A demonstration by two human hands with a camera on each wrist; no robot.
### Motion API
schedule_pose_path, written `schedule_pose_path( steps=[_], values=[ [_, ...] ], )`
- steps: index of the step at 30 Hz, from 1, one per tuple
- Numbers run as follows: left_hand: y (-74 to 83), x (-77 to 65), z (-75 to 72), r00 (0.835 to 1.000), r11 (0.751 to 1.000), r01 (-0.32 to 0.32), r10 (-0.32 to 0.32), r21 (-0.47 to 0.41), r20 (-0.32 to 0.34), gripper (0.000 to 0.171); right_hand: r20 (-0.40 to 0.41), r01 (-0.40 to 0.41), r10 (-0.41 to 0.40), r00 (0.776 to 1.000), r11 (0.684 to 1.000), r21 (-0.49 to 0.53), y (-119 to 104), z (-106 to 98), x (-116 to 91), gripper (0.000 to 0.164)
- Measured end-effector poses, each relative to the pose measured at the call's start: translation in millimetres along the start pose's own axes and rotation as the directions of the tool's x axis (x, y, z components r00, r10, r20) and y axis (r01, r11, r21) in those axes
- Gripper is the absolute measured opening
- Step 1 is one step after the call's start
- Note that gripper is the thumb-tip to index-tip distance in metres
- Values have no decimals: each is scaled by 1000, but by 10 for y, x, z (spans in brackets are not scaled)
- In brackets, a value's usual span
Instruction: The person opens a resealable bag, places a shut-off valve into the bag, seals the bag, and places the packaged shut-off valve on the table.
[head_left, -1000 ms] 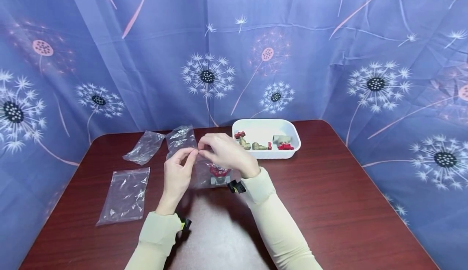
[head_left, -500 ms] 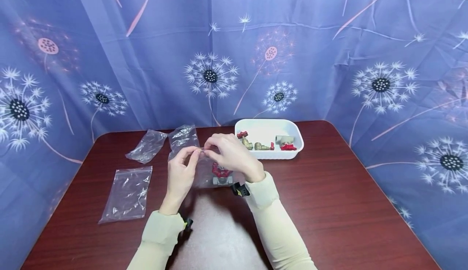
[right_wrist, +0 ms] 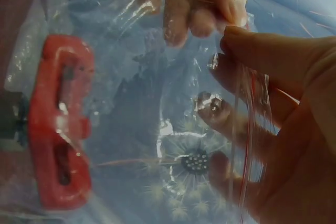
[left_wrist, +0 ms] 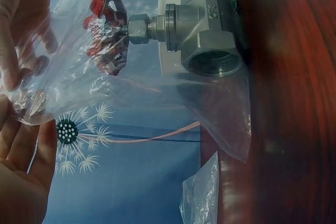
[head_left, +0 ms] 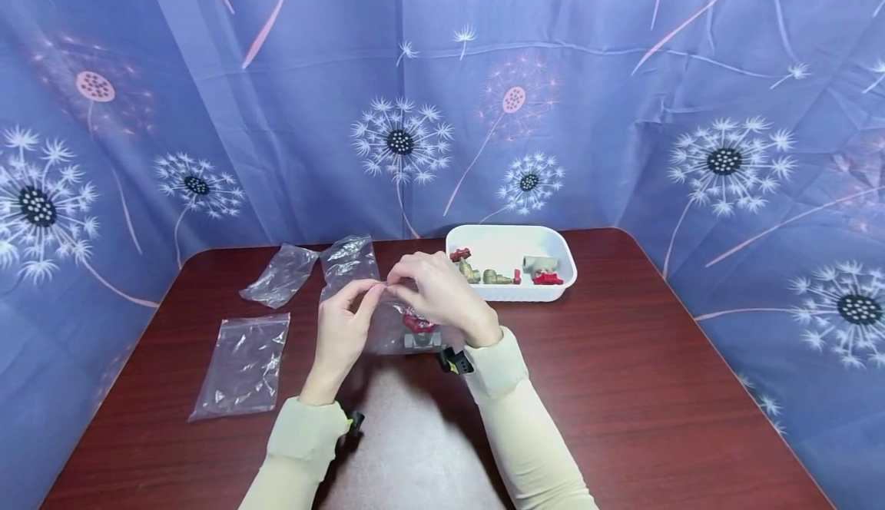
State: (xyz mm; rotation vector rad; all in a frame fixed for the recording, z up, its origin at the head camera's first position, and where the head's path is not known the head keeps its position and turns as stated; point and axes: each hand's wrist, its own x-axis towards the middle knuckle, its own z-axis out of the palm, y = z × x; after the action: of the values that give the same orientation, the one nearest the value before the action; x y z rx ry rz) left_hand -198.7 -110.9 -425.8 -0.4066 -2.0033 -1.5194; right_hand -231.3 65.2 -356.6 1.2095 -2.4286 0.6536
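A clear zip bag point(left_wrist: 131, 95) stands on the table with a grey metal valve point(left_wrist: 207, 24) inside it. The valve's red handwheel point(right_wrist: 63, 124) points up toward the bag's mouth. My left hand point(head_left: 342, 333) pinches the top edge of the bag between thumb and fingers. Right beside it, my right hand point(head_left: 442, 295) pinches the same edge, where a thin red zip line point(right_wrist: 249, 129) runs past the fingers. Both hands' fingertips are close together. In the head view, the right hand covers part of the bag and handwheel.
Two crumpled clear bags, a left one point(head_left: 282, 276) and a right one point(head_left: 349, 260), lie at the back. A flat zip bag point(head_left: 242, 368) lies at the left. Behind the right hand, a white tray point(head_left: 512, 293) holds several brass and red-handled valves. A patterned curtain point(head_left: 290, 110) hangs behind the table.
The fingertips of both hands have shifted slightly apart along the bag's edge, still pinching it. The whole head view has drifted a little. The bagged valve stays standing in place.
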Motion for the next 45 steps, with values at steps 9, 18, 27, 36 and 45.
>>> schedule_pose_path(
  steps=[9,18,27,36,45],
  values=[
    [295,16,14,998,999,-39,38,-7,-43,6,21,-31,31,999,1000,-5,20,-58,-18,6],
    [393,9,-9,998,990,42,-36,-133,44,10,14,-25,24,1000,999,47,47,-66,-51,4],
    [395,5,-11,998,991,52,-47,-122,44,10,29,-47,45,999,997,63,34,-90,-70,4],
    [383,-1,-10,996,989,82,-75,-124,57,9,48,-83,79,996,993,83,85,-100,-86,4],
    [327,-7,-24,989,973,131,-114,-192,98,10,18,-61,59,998,995,80,91,-78,-95,4]
  ],
)
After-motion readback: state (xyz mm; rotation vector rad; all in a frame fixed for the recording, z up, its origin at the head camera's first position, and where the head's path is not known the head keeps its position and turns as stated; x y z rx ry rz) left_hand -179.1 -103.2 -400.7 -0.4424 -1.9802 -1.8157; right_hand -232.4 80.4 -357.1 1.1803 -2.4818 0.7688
